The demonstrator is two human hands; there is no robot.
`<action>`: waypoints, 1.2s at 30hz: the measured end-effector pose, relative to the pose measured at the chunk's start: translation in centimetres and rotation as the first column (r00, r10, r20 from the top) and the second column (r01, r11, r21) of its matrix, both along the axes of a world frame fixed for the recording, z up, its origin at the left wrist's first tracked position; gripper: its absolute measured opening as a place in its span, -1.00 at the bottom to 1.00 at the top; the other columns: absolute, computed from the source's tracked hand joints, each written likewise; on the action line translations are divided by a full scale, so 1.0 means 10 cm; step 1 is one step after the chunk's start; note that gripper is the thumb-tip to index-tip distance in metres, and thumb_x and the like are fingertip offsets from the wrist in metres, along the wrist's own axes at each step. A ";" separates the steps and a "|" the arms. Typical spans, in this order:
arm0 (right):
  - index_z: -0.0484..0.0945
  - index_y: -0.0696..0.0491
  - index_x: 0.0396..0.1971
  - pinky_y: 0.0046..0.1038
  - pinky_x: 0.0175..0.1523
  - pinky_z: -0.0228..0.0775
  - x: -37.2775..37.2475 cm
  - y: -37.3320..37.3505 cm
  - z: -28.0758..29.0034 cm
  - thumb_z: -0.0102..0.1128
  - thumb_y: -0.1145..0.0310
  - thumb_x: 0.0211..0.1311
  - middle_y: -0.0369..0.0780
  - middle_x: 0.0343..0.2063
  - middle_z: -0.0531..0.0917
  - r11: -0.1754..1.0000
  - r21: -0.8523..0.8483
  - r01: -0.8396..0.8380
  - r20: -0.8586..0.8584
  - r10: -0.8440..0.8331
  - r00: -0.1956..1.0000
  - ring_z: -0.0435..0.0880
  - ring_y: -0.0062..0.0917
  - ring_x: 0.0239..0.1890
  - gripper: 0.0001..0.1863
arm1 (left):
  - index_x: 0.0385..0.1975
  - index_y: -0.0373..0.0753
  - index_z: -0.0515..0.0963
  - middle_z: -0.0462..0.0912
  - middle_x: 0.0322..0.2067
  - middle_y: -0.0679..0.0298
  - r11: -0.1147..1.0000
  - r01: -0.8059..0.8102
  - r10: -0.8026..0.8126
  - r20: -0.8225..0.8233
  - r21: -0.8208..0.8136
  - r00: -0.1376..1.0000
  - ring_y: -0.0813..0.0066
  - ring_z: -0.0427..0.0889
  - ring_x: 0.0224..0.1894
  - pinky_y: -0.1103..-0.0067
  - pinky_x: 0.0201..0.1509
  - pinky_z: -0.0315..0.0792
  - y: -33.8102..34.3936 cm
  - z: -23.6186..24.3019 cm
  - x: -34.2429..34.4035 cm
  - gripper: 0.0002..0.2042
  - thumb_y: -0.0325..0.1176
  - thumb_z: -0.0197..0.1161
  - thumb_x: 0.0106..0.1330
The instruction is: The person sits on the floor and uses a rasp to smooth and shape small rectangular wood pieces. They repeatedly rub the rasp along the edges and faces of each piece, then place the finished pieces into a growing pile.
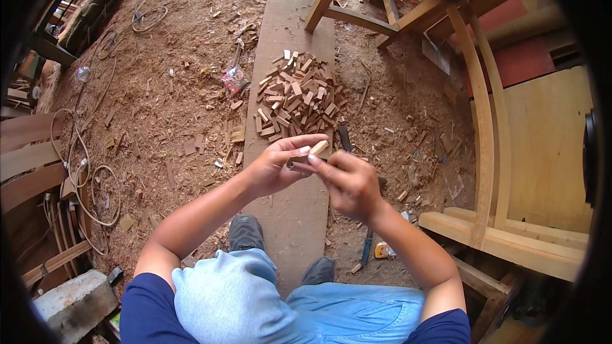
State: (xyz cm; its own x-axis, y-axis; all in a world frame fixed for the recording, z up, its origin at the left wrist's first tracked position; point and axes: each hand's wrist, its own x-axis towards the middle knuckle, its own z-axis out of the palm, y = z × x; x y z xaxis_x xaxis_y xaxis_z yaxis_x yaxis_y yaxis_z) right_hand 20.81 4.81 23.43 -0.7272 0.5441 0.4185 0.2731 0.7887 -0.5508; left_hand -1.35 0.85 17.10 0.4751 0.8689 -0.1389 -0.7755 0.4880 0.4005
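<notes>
My left hand point(278, 167) pinches a small pale wooden block point(320, 147) between thumb and fingers, above the plank. From the other side my right hand point(349, 185) is closed close against the block, its thumb pressing a thin dark curled strip point(295, 162) to it; the strip's material cannot be made out. The fingers partly hide both pieces. Just beyond my hands, a heap of small wooden blocks point(296, 95), brown and pale, lies on a long wooden plank point(287, 216).
Shavings and wood scraps cover the ground. Wooden frames point(481, 127) stand at the right, with a stool-like frame point(357, 16) at the far end. Cables point(95, 197) and a concrete block point(76, 306) lie at the left. A blue-handled tool point(366, 248) rests beside my right foot.
</notes>
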 end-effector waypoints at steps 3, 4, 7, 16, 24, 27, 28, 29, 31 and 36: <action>0.74 -0.01 0.16 -0.31 -0.35 0.51 0.00 0.02 -0.03 0.33 0.56 0.20 -0.24 -0.45 0.56 0.960 -0.053 0.275 0.069 -0.272 0.960 0.63 -0.39 -0.42 -0.52 | 0.41 -0.29 0.45 0.67 0.15 0.20 1.000 0.003 -0.004 0.031 0.016 1.000 0.50 0.67 0.13 0.54 0.15 0.56 0.00 0.01 -0.01 -0.45 -0.38 0.36 0.43; 0.74 -0.01 0.15 -0.31 -0.36 0.51 0.00 0.00 -0.03 0.33 0.57 0.19 -0.25 -0.46 0.55 0.980 -0.045 0.195 0.026 -0.194 0.981 0.63 -0.38 -0.44 -0.52 | 0.41 -0.28 0.45 0.67 0.15 0.22 0.999 0.004 -0.005 0.021 0.035 1.000 0.51 0.66 0.12 0.55 0.15 0.56 0.01 0.02 -0.02 -0.45 -0.37 0.36 0.43; 0.75 -0.01 0.13 -0.31 -0.40 0.48 -0.01 -0.02 -0.07 0.33 0.57 0.19 -0.25 -0.48 0.55 0.999 0.026 -0.021 -0.016 0.021 1.000 0.61 -0.39 -0.47 -0.53 | 0.41 -0.29 0.45 0.68 0.14 0.23 0.999 -0.010 0.008 -0.066 -0.034 0.998 0.52 0.65 0.09 0.54 0.15 0.55 -0.01 0.06 -0.01 -0.45 -0.36 0.36 0.44; 0.74 -0.05 0.18 -0.29 -0.42 0.47 0.01 0.00 -0.08 0.34 0.58 0.20 -0.24 -0.47 0.57 0.965 -0.105 0.239 0.046 -0.235 0.971 0.61 -0.38 -0.49 -0.49 | 0.41 -0.29 0.45 0.69 0.10 0.25 1.000 -0.014 0.014 -0.018 -0.012 1.000 0.60 0.63 0.03 0.58 0.09 0.54 0.01 0.06 -0.02 -0.43 -0.37 0.38 0.40; 0.75 -0.04 0.15 -0.29 -0.34 0.51 -0.03 0.00 -0.01 0.36 0.56 0.18 -0.24 -0.41 0.58 0.960 -0.054 0.275 0.075 -0.271 0.960 0.64 -0.36 -0.42 -0.51 | 0.43 -0.29 0.43 0.67 0.12 0.22 0.999 0.031 -0.030 0.052 -0.014 0.998 0.52 0.64 0.08 0.44 0.24 0.56 0.04 0.05 -0.04 -0.44 -0.35 0.34 0.44; 0.75 -0.07 0.15 -0.29 -0.34 0.51 -0.04 -0.04 -0.02 0.35 0.56 0.21 -0.26 -0.40 0.58 1.000 -0.010 0.027 -0.022 -0.027 0.999 0.64 -0.35 -0.42 -0.52 | 0.45 -0.27 0.38 0.68 0.14 0.23 0.997 0.027 -0.032 -0.079 -0.071 0.996 0.51 0.65 0.11 0.46 0.17 0.54 0.02 0.05 -0.04 -0.33 -0.27 0.44 0.37; 0.75 -0.06 0.16 -0.30 -0.35 0.52 -0.05 -0.05 -0.03 0.34 0.55 0.24 -0.25 -0.41 0.58 0.998 0.050 -0.026 -0.032 0.028 0.999 0.64 -0.37 -0.43 -0.53 | 0.42 -0.27 0.41 0.69 0.11 0.24 0.998 0.030 -0.033 -0.058 -0.059 0.998 0.56 0.64 0.02 0.55 0.03 0.49 0.01 0.05 -0.04 -0.38 -0.29 0.43 0.38; 0.75 -0.05 0.16 -0.30 -0.36 0.52 -0.04 -0.04 -0.05 0.35 0.55 0.24 -0.25 -0.41 0.58 0.995 -0.022 0.097 0.007 -0.097 0.995 0.63 -0.38 -0.44 -0.54 | 0.40 -0.26 0.44 0.68 0.10 0.24 0.996 0.015 -0.020 -0.068 -0.085 0.997 0.57 0.64 0.00 0.55 0.04 0.51 0.00 0.04 -0.04 -0.43 -0.33 0.40 0.41; 0.75 -0.04 0.16 -0.32 -0.37 0.52 -0.01 0.02 -0.08 0.35 0.54 0.24 -0.23 -0.42 0.58 0.956 -0.115 0.270 0.096 -0.260 0.961 0.63 -0.39 -0.45 -0.54 | 0.36 -0.25 0.49 0.67 0.07 0.26 0.998 0.016 -0.016 0.009 -0.054 1.000 0.60 0.63 -0.02 0.57 0.07 0.55 0.02 0.01 -0.04 -0.52 -0.39 0.33 0.46; 0.73 0.05 0.17 -0.42 -0.44 0.38 0.11 0.21 -0.08 0.32 0.56 0.35 -0.28 -0.46 0.59 0.945 -0.164 0.284 0.012 -0.286 0.958 0.51 -0.58 -0.51 -0.60 | 0.38 -0.21 0.47 0.67 -0.06 0.36 0.999 -0.028 0.028 0.002 -0.044 1.000 0.66 0.63 -0.10 0.62 -0.01 0.55 0.05 -0.02 -0.04 -0.50 -0.42 0.35 0.45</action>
State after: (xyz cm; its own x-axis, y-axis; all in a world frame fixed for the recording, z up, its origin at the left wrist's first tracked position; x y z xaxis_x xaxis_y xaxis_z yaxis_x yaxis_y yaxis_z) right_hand 21.93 6.93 22.66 -0.5271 0.7893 0.3149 0.4660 0.5784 -0.6696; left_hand -1.80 1.31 16.89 0.4509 0.8750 -0.1765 -0.7901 0.4832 0.3771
